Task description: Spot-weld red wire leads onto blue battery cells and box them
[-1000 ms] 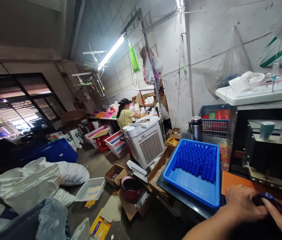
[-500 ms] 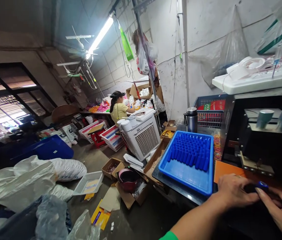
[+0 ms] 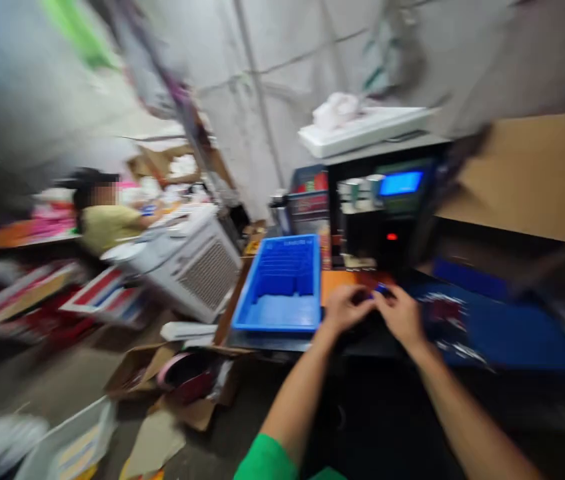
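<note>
My left hand [image 3: 343, 308] and my right hand [image 3: 402, 315] meet in front of a black machine [image 3: 359, 233]. Between their fingertips is a small blue cylinder [image 3: 381, 289], blurred and largely covered by fingers. The right thumb and fingers pinch it, and the left fingertips close on it from the other side. Just left of my left hand, a blue plastic tray [image 3: 277, 319] holds rows of darker blue cylinders [image 3: 282, 270] in its far part. An orange sheet [image 3: 336, 281] lies between the tray and the machine.
A lit blue screen [image 3: 401, 183] and a red light show on the machine. Cardboard [image 3: 532, 173] rises at the right, above a blue surface [image 3: 527, 333]. A white air cooler [image 3: 197, 260] stands left of the tray; beyond it a person [image 3: 107, 217] sits at a table.
The view has swung right and blurred, so my hands now appear nearer the middle. The screen, cardboard and blue surface have come into sight. Both hands stay at the blue cylinder.
</note>
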Demonstrator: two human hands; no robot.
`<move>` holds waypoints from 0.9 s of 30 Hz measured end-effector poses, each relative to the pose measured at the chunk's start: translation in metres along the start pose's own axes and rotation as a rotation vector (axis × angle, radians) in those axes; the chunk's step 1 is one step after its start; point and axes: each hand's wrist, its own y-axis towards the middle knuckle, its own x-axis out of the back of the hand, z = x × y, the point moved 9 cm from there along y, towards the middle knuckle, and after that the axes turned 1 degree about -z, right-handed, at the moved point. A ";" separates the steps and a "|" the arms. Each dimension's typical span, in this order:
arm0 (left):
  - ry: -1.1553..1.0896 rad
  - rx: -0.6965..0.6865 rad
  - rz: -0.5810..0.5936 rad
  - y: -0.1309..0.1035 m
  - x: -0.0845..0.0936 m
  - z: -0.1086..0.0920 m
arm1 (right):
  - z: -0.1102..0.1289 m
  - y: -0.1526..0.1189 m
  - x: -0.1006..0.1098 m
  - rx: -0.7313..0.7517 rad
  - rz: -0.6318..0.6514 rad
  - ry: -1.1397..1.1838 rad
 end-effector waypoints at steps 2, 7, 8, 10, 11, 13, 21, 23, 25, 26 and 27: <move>-0.081 0.041 -0.058 0.012 0.006 0.012 | -0.014 0.011 0.006 -0.089 -0.017 0.113; -0.134 0.040 -0.116 0.032 0.007 0.029 | -0.047 0.037 0.046 -0.141 -0.191 0.153; -0.109 0.032 -0.122 0.033 0.009 0.028 | -0.052 0.042 0.055 -0.137 -0.217 0.144; -0.083 0.011 -0.118 0.034 0.010 0.026 | -0.060 0.054 0.075 -0.133 -0.251 0.132; -0.076 0.003 -0.123 0.035 0.011 0.024 | -0.065 0.060 0.085 -0.133 -0.271 0.133; -0.061 -0.003 -0.135 0.037 0.013 0.022 | -0.073 0.075 0.107 -0.133 -0.315 0.141; -0.033 -0.026 -0.150 0.043 0.011 0.022 | -0.110 0.113 0.146 -0.263 -0.401 0.328; -0.030 -0.025 -0.144 0.038 0.010 0.020 | -0.116 0.107 0.144 -0.320 -0.405 0.381; -0.037 -0.006 -0.156 0.029 0.012 0.015 | -0.122 0.094 0.143 -0.365 -0.413 0.406; -0.027 -0.002 -0.148 0.023 0.011 0.011 | -0.127 0.085 0.145 -0.383 -0.429 0.404; -0.014 0.000 -0.148 0.018 0.010 0.008 | -0.133 0.080 0.142 -0.384 -0.386 0.398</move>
